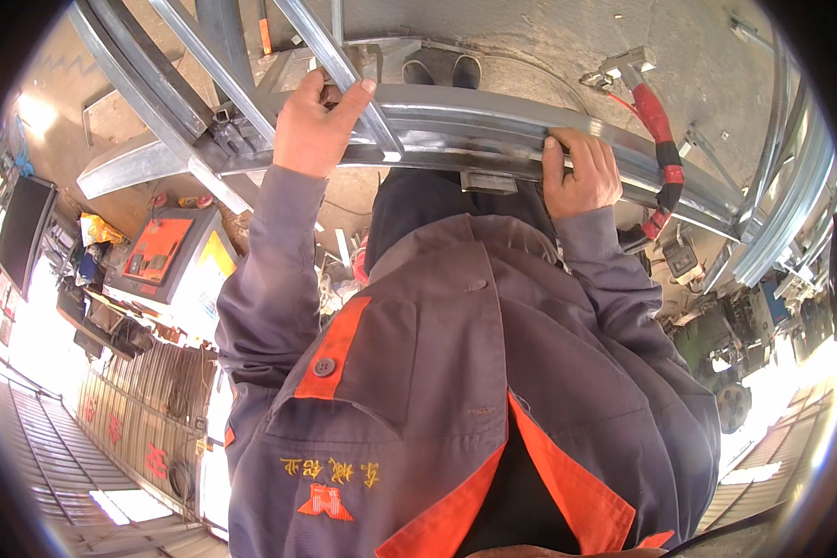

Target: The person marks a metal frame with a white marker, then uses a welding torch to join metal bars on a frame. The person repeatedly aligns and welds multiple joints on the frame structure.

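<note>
In front of me, long silvery metal profiles lie crosswise like rails (474,138). A narrower metal bar (318,39) slants from the upper edge down across them. My left hand (309,130) is closed on this bar, its thumb on top and the other fingers curled, partly hidden. My right hand (581,175) grips the near edge of the long metal profiles, thumb and fingers bent over it. A small metal plate (489,182) sits at the near edge of the profiles, between my hands.
More metal profiles (144,79) cross at the upper left. A tool with a red-and-black wrapped cable (656,116) lies right of my right hand. An orange-and-grey machine (163,251) stands at the left, near a dark screen (25,223). Bundled profiles (790,223) stand at the right.
</note>
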The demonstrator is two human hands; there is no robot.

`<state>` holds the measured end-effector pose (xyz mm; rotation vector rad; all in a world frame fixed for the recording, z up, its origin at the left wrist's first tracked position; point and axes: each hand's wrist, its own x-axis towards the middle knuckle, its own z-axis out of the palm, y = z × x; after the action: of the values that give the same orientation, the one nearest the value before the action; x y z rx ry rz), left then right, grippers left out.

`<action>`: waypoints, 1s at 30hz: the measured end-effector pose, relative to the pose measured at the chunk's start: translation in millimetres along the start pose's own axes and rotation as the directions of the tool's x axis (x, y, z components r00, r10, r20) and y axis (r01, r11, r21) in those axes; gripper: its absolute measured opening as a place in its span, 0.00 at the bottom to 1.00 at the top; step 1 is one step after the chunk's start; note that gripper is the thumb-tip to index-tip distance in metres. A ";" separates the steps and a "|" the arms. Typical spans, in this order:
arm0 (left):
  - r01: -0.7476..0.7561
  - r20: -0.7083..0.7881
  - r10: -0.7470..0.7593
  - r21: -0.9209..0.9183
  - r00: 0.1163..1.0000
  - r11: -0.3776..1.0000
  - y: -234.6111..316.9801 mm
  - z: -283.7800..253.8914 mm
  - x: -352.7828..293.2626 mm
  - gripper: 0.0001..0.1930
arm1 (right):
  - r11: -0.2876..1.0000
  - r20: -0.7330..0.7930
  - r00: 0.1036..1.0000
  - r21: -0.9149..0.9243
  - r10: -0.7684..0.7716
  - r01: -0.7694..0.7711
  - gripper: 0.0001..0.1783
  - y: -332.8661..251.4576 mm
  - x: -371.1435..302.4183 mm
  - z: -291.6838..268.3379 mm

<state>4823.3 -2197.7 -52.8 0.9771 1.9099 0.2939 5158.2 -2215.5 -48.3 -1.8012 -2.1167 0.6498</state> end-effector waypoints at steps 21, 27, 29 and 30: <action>-0.328 -0.325 0.390 0.228 0.862 0.917 4.6 14.3 -26.0 0.29 | 0.997 -0.073 0.996 -0.063 -0.047 0.043 0.04 1.4 -2.5 5.6; -0.597 -0.136 0.641 0.262 0.755 0.758 16.5 34.3 -94.7 0.18 | 0.996 -0.069 0.995 -0.054 -0.068 0.065 0.05 0.4 -6.2 6.8; -0.692 -0.039 0.712 0.204 0.701 0.692 12.7 41.5 -104.2 0.17 | 0.997 -0.055 0.997 -0.042 -0.063 0.060 0.06 2.9 -6.9 5.4; -0.664 -0.105 0.681 0.158 0.724 0.730 8.1 42.3 -105.5 0.15 | 0.997 -0.039 0.997 -0.029 -0.066 0.065 0.07 5.0 -7.6 4.0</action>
<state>4887.9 -2277.6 -3.7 1.7668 1.6404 0.7138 5161.9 -2223.0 -53.8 -1.7357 -2.1587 0.5655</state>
